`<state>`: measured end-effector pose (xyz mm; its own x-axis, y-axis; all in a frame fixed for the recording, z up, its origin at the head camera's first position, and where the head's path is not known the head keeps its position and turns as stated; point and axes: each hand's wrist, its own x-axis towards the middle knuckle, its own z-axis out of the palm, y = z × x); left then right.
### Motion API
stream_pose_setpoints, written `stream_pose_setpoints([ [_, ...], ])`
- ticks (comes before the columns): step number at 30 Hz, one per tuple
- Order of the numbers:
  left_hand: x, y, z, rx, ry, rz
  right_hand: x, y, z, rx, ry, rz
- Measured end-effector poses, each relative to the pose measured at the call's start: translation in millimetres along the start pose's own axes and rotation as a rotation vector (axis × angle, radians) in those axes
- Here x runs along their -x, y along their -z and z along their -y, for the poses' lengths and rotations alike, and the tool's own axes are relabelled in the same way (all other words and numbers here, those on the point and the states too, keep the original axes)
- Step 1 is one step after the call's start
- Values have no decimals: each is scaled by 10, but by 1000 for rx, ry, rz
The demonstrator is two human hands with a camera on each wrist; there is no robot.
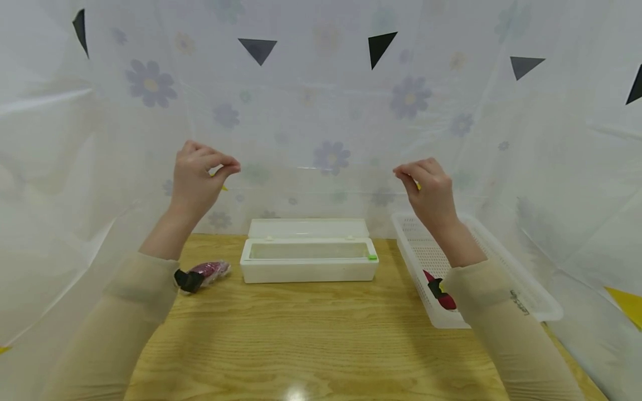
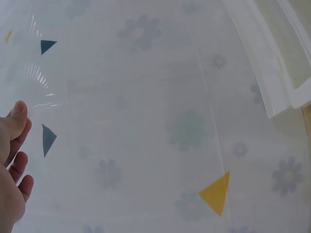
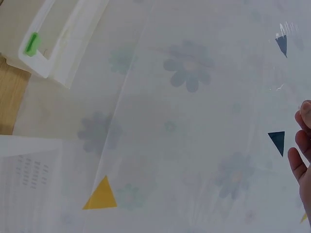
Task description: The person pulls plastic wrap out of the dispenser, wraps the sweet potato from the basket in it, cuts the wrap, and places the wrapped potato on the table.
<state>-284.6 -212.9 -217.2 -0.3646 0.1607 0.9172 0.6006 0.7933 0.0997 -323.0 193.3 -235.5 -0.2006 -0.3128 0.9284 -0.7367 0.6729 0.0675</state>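
Both hands are raised above the table, apart from each other, with thumb and fingertips pinched together. Between them stretches a clear sheet of plastic wrap [image 1: 314, 168], seen mostly by its glints. My left hand [image 1: 198, 172] pinches one side; in the left wrist view, shiny creases in the wrap [image 2: 36, 75] run near the thumb. The other side is pinched by my right hand [image 1: 426, 186], only partly seen in the right wrist view. Below and between the hands stands a white plastic wrap dispenser [image 1: 309, 272], its lid [image 1: 308, 228] raised and a green slide cutter [image 1: 372, 257] at its right end.
Left of the dispenser lies a purple, black-ended item [image 1: 203, 275] in clear plastic. At right, a white perforated basket [image 1: 413, 278] holds a red and black item [image 1: 441, 292], partly behind the right forearm. A flower-patterned curtain [image 1: 291, 111] hangs behind the wooden table [image 1: 301, 334].
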Motion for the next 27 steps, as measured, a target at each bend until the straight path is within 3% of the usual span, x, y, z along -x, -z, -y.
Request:
stream_pose_setpoints([
  [8,107,127,-60,15,25,21,10,134,124,-22,-14,65],
  [22,330,469,-257,39,97,160,100,453,361,-124,29,136],
  [27,429,612,-368,65,95,203,164,550,426,-159,28,178],
])
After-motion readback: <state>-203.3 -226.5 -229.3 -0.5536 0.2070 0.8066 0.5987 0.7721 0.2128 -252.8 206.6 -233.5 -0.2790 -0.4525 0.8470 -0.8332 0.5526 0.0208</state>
